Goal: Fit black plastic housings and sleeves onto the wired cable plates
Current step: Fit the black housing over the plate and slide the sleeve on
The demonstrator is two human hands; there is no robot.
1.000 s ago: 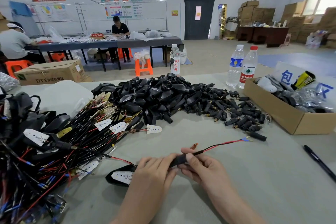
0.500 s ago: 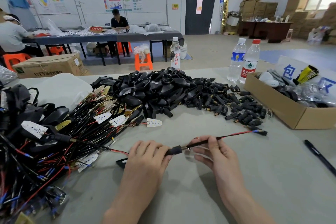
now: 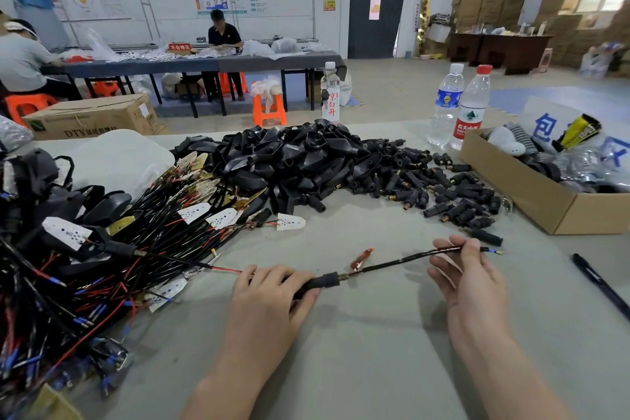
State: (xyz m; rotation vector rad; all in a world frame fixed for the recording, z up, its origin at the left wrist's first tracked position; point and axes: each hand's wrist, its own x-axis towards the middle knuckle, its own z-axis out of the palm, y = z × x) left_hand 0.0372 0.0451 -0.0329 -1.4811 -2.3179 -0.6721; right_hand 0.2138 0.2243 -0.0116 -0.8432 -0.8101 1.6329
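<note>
Here, ribbed black sleeve (image 3: pixel 320 281) on cable (image 3: pixel 409 257).

"DTY" on cardboard box (image 3: pixel 92 119); "农夫山泉" on red-capped bottle (image 3: pixel 472 106)

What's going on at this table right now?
A person is assembling one cable at a table. The left hand grips a black sleeve threaded on the cable, while the right hand pinches the cable near its blue-tipped end. Piles of loose black housings and sleeves lie behind, with a bundle of wired plates at left.
</note>
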